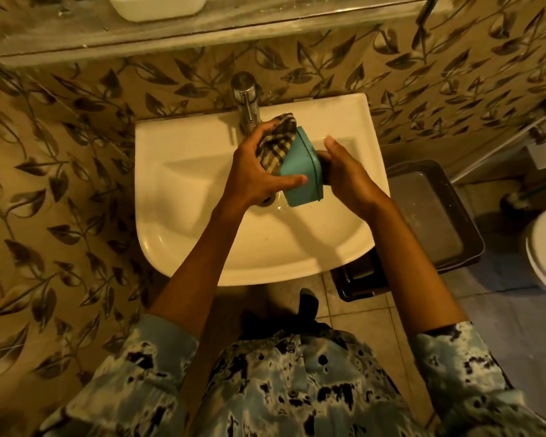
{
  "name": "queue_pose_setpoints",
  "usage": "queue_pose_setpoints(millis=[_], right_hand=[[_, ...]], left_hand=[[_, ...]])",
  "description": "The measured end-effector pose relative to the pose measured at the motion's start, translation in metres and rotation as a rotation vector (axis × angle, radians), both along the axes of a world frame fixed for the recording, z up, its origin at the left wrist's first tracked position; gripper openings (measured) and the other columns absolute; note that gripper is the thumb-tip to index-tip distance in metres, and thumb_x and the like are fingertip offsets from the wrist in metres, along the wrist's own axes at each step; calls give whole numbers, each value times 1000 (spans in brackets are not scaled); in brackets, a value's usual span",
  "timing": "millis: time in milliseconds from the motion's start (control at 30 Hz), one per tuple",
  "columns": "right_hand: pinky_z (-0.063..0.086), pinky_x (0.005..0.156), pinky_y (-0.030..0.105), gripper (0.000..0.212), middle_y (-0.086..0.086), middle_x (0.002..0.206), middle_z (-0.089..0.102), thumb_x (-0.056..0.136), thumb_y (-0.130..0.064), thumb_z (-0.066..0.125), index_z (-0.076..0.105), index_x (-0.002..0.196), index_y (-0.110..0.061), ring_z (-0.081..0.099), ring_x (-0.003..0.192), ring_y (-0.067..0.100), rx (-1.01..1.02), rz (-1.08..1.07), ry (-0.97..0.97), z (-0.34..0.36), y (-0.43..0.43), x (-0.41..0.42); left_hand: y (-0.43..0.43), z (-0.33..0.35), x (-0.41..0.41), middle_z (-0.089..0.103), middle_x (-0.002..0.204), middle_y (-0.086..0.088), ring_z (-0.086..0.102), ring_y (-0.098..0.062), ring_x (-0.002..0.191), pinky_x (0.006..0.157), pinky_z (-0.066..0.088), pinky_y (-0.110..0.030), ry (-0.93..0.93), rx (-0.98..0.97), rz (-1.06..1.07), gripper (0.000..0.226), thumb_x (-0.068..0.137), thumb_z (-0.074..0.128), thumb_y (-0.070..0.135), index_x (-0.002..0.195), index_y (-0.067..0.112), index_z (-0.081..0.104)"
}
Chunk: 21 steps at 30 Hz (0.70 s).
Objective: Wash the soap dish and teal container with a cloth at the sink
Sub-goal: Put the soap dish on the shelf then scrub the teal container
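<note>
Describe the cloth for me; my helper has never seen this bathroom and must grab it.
Start at the white sink on the leaf-patterned wall, just below the chrome tap. Over the basin, the left hand presses the cloth against a teal container that the right hand steadies. It is the only checked fabric there, in dark and pale squares.

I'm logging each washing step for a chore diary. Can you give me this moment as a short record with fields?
place: white sink with a chrome tap, leaf-patterned wall tiles
left hand: presses a checked cloth against the teal container
right hand: steadies the teal container from the other side
container pose: tilted on edge, held above the basin
water: no stream visible from the tap
soap dish: cannot identify it with certainty
beside sink: dark bin on the floor
</note>
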State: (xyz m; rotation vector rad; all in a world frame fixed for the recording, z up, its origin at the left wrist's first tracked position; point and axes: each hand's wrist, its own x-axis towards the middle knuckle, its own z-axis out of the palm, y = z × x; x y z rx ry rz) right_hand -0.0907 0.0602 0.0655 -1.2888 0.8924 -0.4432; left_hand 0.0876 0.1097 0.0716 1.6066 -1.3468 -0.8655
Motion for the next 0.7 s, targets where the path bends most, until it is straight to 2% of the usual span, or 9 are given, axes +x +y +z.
queue_pose_setpoints(millis=[67,167,267,300,367,433,500,600,700], right_hand=[[47,102,45,44,6,120,65,98,-51,32,60,117,-23,61,112,24,16,-94,42,5,4,16],[48,100,44,40,13,117,65,101,-40,36,59,117,-12,60,110,30,-21,-192,100,8,10,24],[49,93,30,40,13,123,62,102,-31,34,52,129,-6,61,108,22,-20,-223,53,6,13,15],[50,87,22,39,10,122,62,103,-28,33,51,131,-7,62,103,15,-18,-231,24,6,13,12],[50,79,14,37,3,119,61,103,-24,32,47,133,-9,62,99,7,10,-249,-45,7,15,10],[50,88,20,36,3,125,57,103,-17,33,42,137,-12,60,107,11,41,-246,-119,9,18,11],[46,99,31,37,5,129,54,101,-10,33,39,138,-12,56,117,20,52,-235,-204,11,25,16],[47,98,34,37,6,120,62,97,-3,33,50,129,-10,59,113,22,106,-307,-357,14,39,21],[51,92,32,35,5,112,65,97,-4,31,54,123,-7,63,105,19,167,-379,-395,14,50,18]], left_hand=[[2,0,-9,51,136,-1,48,-5,122,102,43,-18,-71,-54,-53,93,56,89,31,135,15,43],[5,4,-13,45,137,-6,47,-11,124,102,45,-22,-83,-33,-30,81,68,83,28,137,15,43],[18,10,-8,44,134,-15,52,-21,121,96,52,-27,68,-47,165,48,90,62,21,134,8,49],[25,11,-6,46,131,-18,54,-22,119,97,51,-30,75,-95,251,40,94,54,18,132,4,51],[40,13,-5,51,127,-20,55,-21,117,100,48,-27,15,-193,382,34,97,49,12,128,-1,54],[52,14,-14,51,125,-18,56,-23,116,98,50,-28,-6,-265,417,33,96,50,9,127,-2,55],[57,18,-32,48,127,-19,53,-25,118,98,51,-30,-27,-300,334,33,94,52,8,126,0,56],[53,18,-58,49,130,-18,46,-32,122,99,48,-43,-313,-259,125,36,90,57,10,125,8,60],[39,23,-57,54,130,-13,46,-32,120,96,45,-45,-475,-203,128,34,91,55,14,125,15,61]])
